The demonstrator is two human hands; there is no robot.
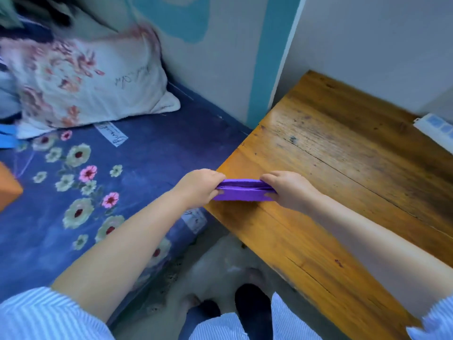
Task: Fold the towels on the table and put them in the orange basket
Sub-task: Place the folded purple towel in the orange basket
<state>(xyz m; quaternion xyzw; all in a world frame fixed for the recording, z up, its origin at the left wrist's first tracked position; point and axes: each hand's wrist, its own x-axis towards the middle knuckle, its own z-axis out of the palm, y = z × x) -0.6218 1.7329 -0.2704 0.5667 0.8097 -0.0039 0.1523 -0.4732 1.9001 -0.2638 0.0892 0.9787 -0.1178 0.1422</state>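
Head view: purple towel folded into a narrow bundle, held at the left edge of the wooden table; left hand pinches its left end, right hand pinches its right end; orange basket corner at far left on the floral bedsheet, well apart from towel.
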